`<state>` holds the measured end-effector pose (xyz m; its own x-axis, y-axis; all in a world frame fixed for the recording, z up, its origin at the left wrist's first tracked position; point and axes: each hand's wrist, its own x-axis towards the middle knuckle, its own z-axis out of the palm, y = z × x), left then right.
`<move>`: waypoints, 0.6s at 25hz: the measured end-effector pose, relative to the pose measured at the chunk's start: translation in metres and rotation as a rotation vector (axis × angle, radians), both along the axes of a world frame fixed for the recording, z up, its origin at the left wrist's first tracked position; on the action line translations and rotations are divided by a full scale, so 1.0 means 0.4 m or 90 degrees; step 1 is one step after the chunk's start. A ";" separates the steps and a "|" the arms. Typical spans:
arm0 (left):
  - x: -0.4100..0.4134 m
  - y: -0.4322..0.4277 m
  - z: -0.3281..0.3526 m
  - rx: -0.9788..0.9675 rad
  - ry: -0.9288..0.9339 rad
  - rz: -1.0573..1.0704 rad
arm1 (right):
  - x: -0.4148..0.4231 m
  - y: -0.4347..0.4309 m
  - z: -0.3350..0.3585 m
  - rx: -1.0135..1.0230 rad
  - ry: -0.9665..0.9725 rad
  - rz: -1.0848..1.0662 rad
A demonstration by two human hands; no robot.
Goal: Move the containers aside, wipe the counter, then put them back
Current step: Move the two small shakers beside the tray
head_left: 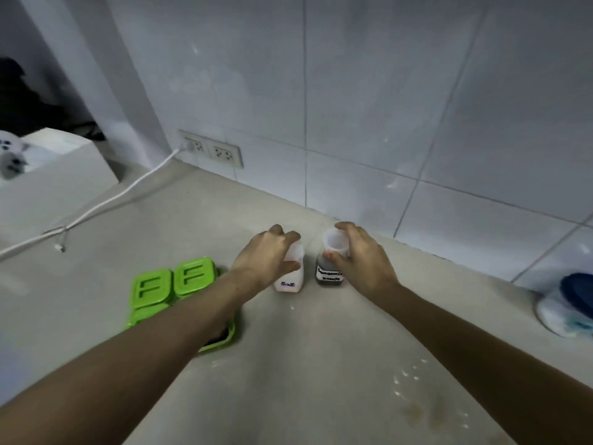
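The left hand (266,252) had its grip closed around the cap and shoulder of the salt bottle (288,274), and the right hand (359,255) was wrapped likewise around the pale cap of the seasoning sauce bottle (330,271). Both bottles stood upright on the worktop (321,364), just beside each other between the two grips and near the tiled wall (385,107) beyond the fingertips.

They looked like small squarish translucent plastic bottles with handwritten labels, one filled with white grains, the other with dark liquid. Both would probably be light and fairly stiff, though smooth plastic can slip (especially if greasy). A hold lower on the body, below the cap, would likely be safer than the lid alone, and the sauce ought to stay upright.

Behind the left wrist lay a green compartment box (179,284) with hinged moulded lids, partly hidden by the forearm. Well off to the right of the right grip sat a tub with a blue lid (574,293). The worktop was matt, pale and speckled with white crumbs toward the person.
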<state>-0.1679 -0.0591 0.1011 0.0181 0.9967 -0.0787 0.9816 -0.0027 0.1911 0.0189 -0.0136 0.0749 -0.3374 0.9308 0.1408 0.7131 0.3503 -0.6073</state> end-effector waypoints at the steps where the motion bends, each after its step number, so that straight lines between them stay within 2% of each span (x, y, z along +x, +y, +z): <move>1: -0.037 -0.012 -0.003 0.001 0.005 0.012 | -0.044 -0.004 -0.004 -0.003 -0.001 0.017; 7: -0.214 -0.061 -0.019 0.026 -0.020 0.096 | -0.244 -0.050 -0.029 -0.016 -0.018 0.080; 11: -0.231 -0.065 -0.028 0.054 -0.051 0.120 | -0.284 -0.054 -0.053 -0.017 -0.016 0.076; 15: -0.199 -0.060 -0.025 0.032 -0.008 0.138 | -0.262 -0.045 -0.068 -0.107 0.026 0.082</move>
<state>-0.2477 -0.0831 0.0912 -0.1959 0.9801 -0.0307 0.9577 0.1980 0.2089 -0.0859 -0.0317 0.0475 -0.4518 0.8921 0.0036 0.6422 0.3280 -0.6928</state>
